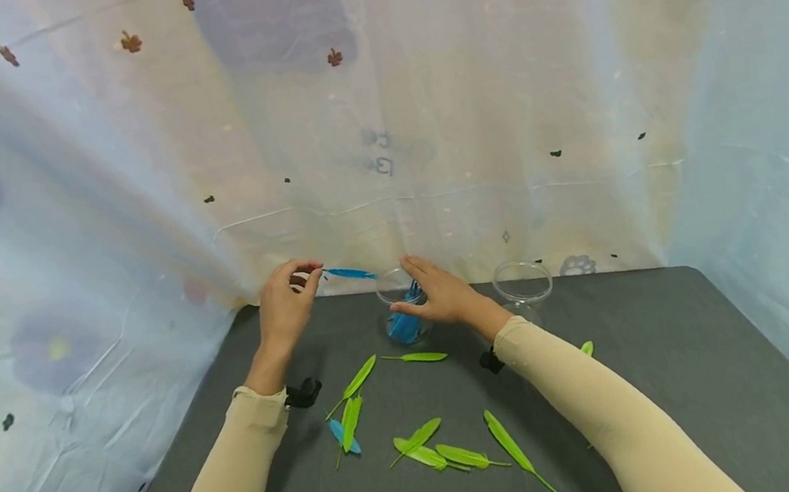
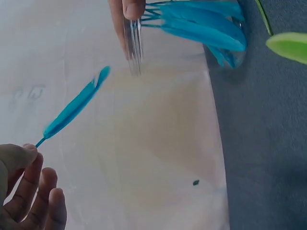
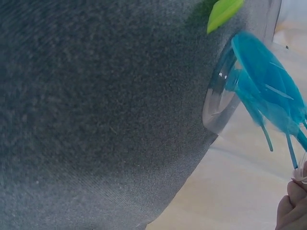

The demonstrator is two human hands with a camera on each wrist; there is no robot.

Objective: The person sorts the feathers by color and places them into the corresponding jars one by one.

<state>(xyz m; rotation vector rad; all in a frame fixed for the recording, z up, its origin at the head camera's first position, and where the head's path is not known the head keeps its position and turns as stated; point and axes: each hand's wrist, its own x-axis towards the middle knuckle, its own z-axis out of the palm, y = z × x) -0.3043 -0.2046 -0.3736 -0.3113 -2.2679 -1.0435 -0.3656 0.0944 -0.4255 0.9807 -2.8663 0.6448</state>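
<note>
Between thumb and fingertip my left hand [image 1: 287, 303] pinches the quill of a blue feather [image 1: 351, 273]. The feather is held in the air, its vane pointing right toward the mouth of a clear jar [image 1: 378, 293]. In the left wrist view the same feather [image 2: 76, 108] slants up from the pinch. My right hand [image 1: 442, 294] grips the jar at its rim, with the thumb in front. Several blue feathers [image 1: 403, 327] stand inside the jar, quills up, as the right wrist view also shows.
A second clear jar [image 1: 526, 300] stands to the right, partly behind the right forearm. Several green feathers [image 1: 510, 441] lie scattered on the dark grey table [image 1: 687, 390]. One blue feather [image 1: 337, 432] lies partly under a green one. A patterned curtain [image 1: 441, 147] hangs behind the table.
</note>
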